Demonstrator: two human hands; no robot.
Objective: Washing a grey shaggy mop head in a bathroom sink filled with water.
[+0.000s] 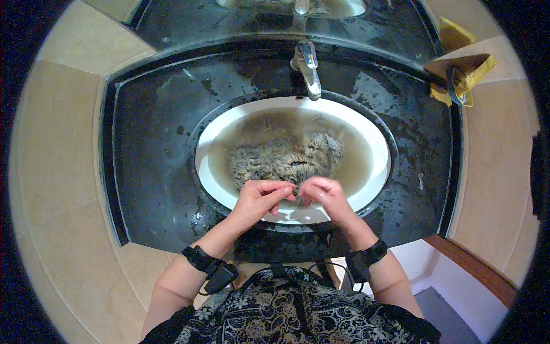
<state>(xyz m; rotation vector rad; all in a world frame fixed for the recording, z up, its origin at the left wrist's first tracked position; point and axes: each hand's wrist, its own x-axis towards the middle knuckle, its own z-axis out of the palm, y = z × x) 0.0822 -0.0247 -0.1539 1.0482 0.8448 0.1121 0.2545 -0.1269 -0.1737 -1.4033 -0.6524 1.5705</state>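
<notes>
A shaggy grey-beige mop head [263,160] lies soaking in brownish water inside the white oval sink [375,132]. Over its near edge, my left hand [260,200] is closed in a pinch, thumb against fingers. Close beside it, my right hand [326,198] is curled with the fingertips bent inward and down. The fingertips of both hands almost meet. Whatever they pinch, if anything, is too small to make out. A small dark slit [298,163] shows in the middle of the mop head.
A chrome faucet [309,69] stands behind the sink, its spout over the far rim. Around the sink runs a wet black countertop [154,143]. At the back right corner sits a brown and yellow open bag or box [464,74]. A mirror [229,26] rises behind.
</notes>
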